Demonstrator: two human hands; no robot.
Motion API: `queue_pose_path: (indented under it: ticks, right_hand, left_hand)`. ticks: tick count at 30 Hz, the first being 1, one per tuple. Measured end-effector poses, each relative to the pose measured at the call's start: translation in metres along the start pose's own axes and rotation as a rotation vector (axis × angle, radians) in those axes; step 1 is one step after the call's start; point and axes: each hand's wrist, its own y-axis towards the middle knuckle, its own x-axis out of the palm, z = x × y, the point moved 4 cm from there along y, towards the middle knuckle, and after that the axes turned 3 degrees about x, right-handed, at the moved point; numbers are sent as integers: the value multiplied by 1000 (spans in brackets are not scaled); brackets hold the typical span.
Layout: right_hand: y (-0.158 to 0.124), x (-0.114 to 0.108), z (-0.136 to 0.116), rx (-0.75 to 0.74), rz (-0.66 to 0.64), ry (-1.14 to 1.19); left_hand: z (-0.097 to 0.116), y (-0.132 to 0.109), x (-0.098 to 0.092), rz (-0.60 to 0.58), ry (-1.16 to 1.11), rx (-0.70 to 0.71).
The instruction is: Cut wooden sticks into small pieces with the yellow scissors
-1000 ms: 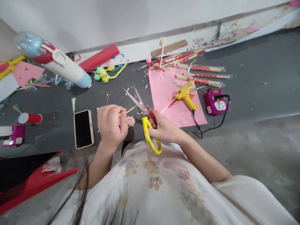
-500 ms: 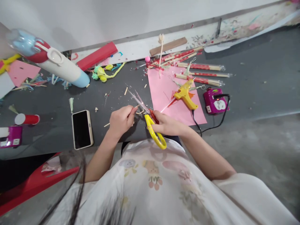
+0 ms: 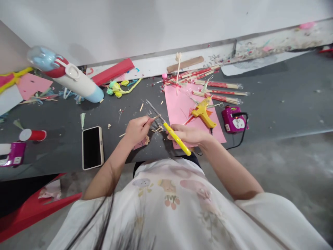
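My right hand (image 3: pixel 187 134) is closed around the yellow handles of a pair of scissors (image 3: pixel 171 132), whose blades now lie together and point up-left over the dark table (image 3: pixel 273 104). My left hand (image 3: pixel 137 128) pinches a thin wooden stick (image 3: pixel 153 119) right at the blades. Small cut bits of wood (image 3: pixel 156 130) lie scattered between the two hands. A small pink piece with a beaded edge (image 3: pixel 143 141) rests under my left hand.
A phone (image 3: pixel 92 147) lies left of my hands. A pink sheet (image 3: pixel 182 107) carries a yellow glue gun (image 3: pixel 203 113), beside a magenta socket box (image 3: pixel 233 119) with a black cord. Wrapped chopsticks (image 3: pixel 218 92), a tipped bottle (image 3: pixel 70 76), a red-capped tube (image 3: pixel 32 134) and red card (image 3: pixel 113 71) lie around.
The scissor blades, spread wide a second ago, have closed at the stick. My left hand has stretched forward to pinch the stick at the blades. The view has shifted a little.
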Motion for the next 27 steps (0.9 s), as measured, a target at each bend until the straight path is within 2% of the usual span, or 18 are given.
queue_pose_path:
  ticks: [4,7,10,12,15,17,22,24,27]
  right_hand:
    - [2,-2,4,-22,-51,113]
    - [2,-6,8,-4,-20,200]
    - [2,-11,9,17,33,190]
    - [2,-9,6,20,19,153]
    - [2,-1,-2,25,50,30]
    - [-1,4,-8,30,203,-123]
    - [-15,18,-22,7,464,-435]
    - [-21,21,-28,-3,496,-503]
    - [-31,25,-36,-34,464,-548]
  left_hand:
    - [2,3,1,-11,-36,4]
    - [2,5,2,-9,-54,2]
    - [1,7,3,-5,-64,-3]
    - [1,8,3,-13,-62,-20]
    - [3,5,0,-29,-33,-58]
    - [7,1,-4,-15,14,-83]
    - [25,-14,-22,36,21,-159]
    - [32,-19,-28,50,-36,-188]
    - [41,-24,-36,69,-124,-208]
